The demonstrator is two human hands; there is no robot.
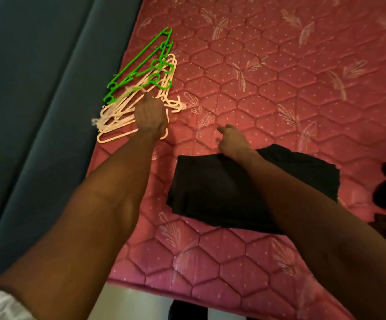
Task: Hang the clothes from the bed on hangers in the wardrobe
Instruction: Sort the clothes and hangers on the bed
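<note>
Left hand [151,116] grasps the pale peach plastic hangers [115,116] below the green plastic hangers [141,63], upper left; right hand [233,140] loosely curled, grasping nothing, above the folded black garment [210,192] mid-frame on the pink quilted bed [279,77].

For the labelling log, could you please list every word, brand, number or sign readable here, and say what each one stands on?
None: no readable text in the head view.
Mattress: only a feather and dot pattern.
Green hangers, cream hangers, folded black garment: no visible lettering or tag.
</note>
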